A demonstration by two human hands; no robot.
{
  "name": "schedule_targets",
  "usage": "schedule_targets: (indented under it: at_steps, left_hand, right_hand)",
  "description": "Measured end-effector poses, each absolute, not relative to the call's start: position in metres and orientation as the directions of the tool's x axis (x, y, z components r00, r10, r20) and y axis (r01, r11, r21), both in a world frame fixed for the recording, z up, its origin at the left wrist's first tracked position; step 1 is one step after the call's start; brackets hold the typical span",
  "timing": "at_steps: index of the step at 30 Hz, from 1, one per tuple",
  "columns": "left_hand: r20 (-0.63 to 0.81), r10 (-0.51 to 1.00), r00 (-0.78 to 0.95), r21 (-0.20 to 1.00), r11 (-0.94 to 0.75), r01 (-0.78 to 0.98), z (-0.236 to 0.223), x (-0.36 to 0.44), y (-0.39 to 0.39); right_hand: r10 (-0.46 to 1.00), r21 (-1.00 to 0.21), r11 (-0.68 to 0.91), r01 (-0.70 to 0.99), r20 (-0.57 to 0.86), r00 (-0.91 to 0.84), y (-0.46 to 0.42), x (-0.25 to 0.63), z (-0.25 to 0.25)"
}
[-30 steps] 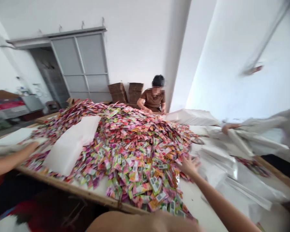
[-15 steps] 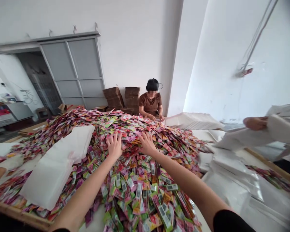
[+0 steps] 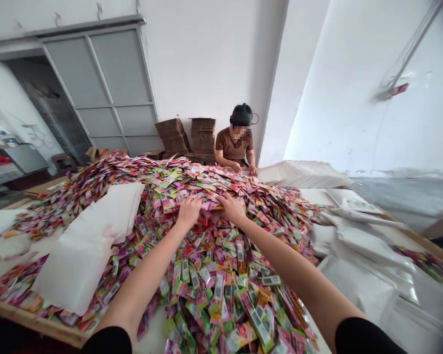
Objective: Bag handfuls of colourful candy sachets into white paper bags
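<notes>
Two hands (image 3: pixel 189 212) on countless sachets (image 3: pixel 214 295)

Fingertips of left hand (image 3: pixel 189 212) and right hand (image 3: pixel 232 207) partly hidden among sachets (image 3: pixel 217 290), sachet print mostly too small to read, both upper arms (image 3: pixel 109 340) cut off by lower edge, co-worker's sleeve (image 3: pixel 441 220) blurred, cut off at right edge
</notes>
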State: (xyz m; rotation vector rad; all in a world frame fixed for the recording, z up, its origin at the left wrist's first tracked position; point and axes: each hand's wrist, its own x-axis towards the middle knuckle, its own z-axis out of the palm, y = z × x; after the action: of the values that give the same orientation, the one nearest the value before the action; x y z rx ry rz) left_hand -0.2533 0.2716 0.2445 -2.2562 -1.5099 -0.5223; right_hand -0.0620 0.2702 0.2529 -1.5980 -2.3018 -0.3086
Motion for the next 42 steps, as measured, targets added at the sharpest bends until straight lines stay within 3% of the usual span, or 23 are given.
schedule_targets:
  at_steps: [4,7,9,11,14,16,19,21,24,27,33,37,42]
  left_hand:
    - [0.378,0.8,0.466,-0.006,-0.501,0.865,0.223,-0.235,0.222]
    - [0.152,0.77,0.62,0.239,-0.637,0.733,0.209,-0.237,0.18]
    - [0.045,0.741,0.67,0.42,-0.623,0.66,0.203,-0.247,0.16]
    - [0.04,0.786,0.616,0.516,-0.545,0.661,0.196,-0.255,0.147]
    - [0.138,0.897,0.42,0.491,-0.43,0.758,0.176,-0.247,0.131]
    - [0.126,0.932,0.339,0.411,-0.36,0.837,0.156,-0.23,0.119]
    - [0.053,0.946,0.32,0.295,-0.321,0.9,0.131,-0.21,0.096]
    - [0.064,0.936,0.346,0.276,-0.35,0.895,0.127,-0.21,0.086]
    - [0.131,0.931,0.342,0.317,-0.366,0.875,0.146,-0.223,0.093]
    - [0.159,0.949,0.272,0.405,-0.314,0.859,0.17,-0.223,0.122]
    - [0.077,0.997,0.011,0.362,-0.039,0.932,0.157,-0.17,0.155]
    - [0.157,0.983,0.096,0.474,-0.161,0.866,0.147,-0.184,0.153]
    - [0.283,0.958,0.043,0.633,-0.22,0.742,0.18,-0.212,0.166]
  right_hand:
    - [0.881,-0.05,0.392,0.919,0.307,-0.359,0.224,-0.022,0.234]
    - [0.886,-0.093,0.461,0.883,0.1,-0.452,0.177,0.019,0.21]
    - [0.873,-0.146,0.459,0.877,-0.107,-0.475,0.149,0.045,0.198]
    - [0.878,-0.219,0.392,0.894,-0.2,-0.434,0.128,0.062,0.188]
    - [0.944,-0.291,0.298,0.909,-0.052,-0.326,0.108,0.066,0.164]
    - [0.96,-0.258,0.274,0.926,0.008,-0.282,0.097,0.057,0.14]
    - [0.967,-0.177,0.249,0.952,0.002,-0.253,0.081,0.044,0.11]
    - [0.968,-0.192,0.249,0.949,0.005,-0.253,0.073,0.046,0.106]
    - [0.961,-0.317,0.277,0.907,0.08,-0.266,0.077,0.061,0.129]
    - [0.965,-0.423,0.235,0.875,0.208,-0.159,0.1,0.06,0.157]
    - [0.964,-0.36,0.261,0.895,0.136,-0.227,0.13,0.011,0.143]
    - [0.976,-0.403,0.215,0.889,0.131,-0.177,0.127,0.029,0.13]
    - [0.974,-0.612,0.145,0.777,0.227,-0.003,0.129,0.051,0.153]
